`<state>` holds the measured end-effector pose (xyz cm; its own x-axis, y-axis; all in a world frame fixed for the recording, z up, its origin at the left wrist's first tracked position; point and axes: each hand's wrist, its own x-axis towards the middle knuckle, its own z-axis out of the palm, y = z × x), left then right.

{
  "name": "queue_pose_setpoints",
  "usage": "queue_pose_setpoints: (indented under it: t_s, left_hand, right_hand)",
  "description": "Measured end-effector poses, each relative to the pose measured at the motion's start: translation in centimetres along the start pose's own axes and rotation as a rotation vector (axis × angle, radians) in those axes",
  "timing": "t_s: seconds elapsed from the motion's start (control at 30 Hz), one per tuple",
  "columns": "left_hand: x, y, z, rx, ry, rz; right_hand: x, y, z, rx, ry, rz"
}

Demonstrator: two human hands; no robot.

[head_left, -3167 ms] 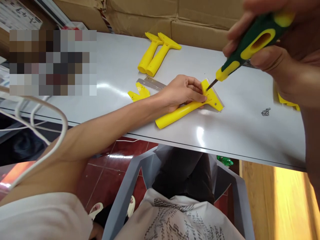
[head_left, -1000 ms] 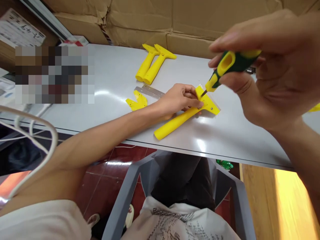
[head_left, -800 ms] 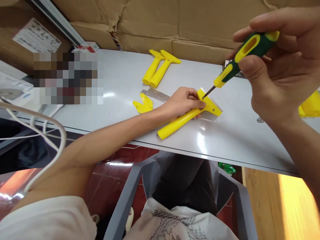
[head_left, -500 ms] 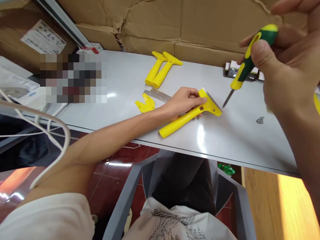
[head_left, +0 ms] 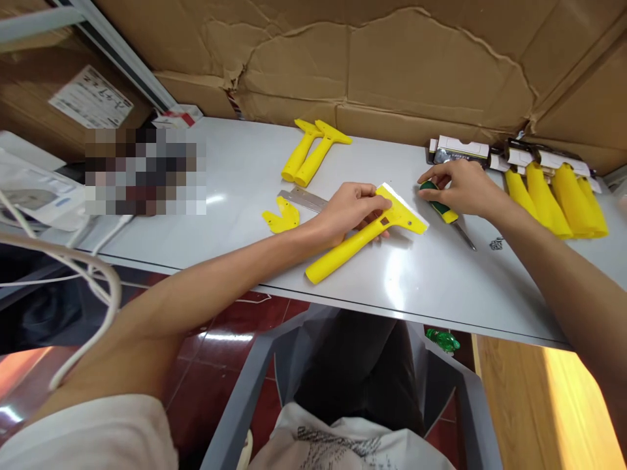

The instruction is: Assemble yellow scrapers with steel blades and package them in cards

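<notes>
My left hand [head_left: 353, 209] grips a yellow scraper [head_left: 345, 251] by its wide head, thumb on top and fingers underneath. A pale blade edge runs along the head's upper side, and a screw shows near its right corner. To the right, my right hand [head_left: 463, 186] has its thumb and fingers around the green and yellow handle of a screwdriver [head_left: 445, 210]. The screwdriver lies low at the tabletop, its shaft toward me. Small screws [head_left: 496, 243] sit in a pile beyond its tip. Left of my left hand are a yellow notched plate [head_left: 281, 217] and metal strips [head_left: 304, 198].
Two yellow scraper handles [head_left: 318, 153] lie at the back of the white table [head_left: 235, 228]. Several yellow handles [head_left: 573, 202] and black-and-white packages [head_left: 460, 149] are at the back right. Cardboard [head_left: 294, 59] walls the rear; white cables [head_left: 110, 294] hang at left.
My right hand has come down and left with the screwdriver, from above the table to its surface. My left hand still holds the scraper in place. The view has shifted slightly.
</notes>
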<state>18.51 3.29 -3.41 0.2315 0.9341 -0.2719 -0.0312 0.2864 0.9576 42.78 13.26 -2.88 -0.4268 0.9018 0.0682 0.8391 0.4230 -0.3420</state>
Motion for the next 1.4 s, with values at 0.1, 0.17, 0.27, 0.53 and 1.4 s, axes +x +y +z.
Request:
queue_pose_setpoints:
  t_s: [0.1,0.17,0.27,0.53,1.4]
  left_hand:
    - [-0.1,0.5,-0.3,-0.009,0.014,0.029]
    - [0.0,0.7,-0.7,0.004,0.052,0.095]
    - [0.1,0.9,-1.2,-0.001,0.098,0.158]
    - [0.6,0.7,-1.6,-0.095,0.071,0.171]
    - [1.8,1.4,-3.8,-0.151,0.261,0.312]
  right_hand:
    - [0.3,1.1,-0.6,0.005,0.042,0.044]
    - [0.6,2.7,-1.1,-0.039,0.171,0.050]
    - [1.1,6.2,-1.3,-0.097,0.276,-0.078]
    - [1.1,8.7,-0.4,0.020,0.172,-0.087]
    - [0.2,4.6,-1.3,-0.149,0.349,-0.126]
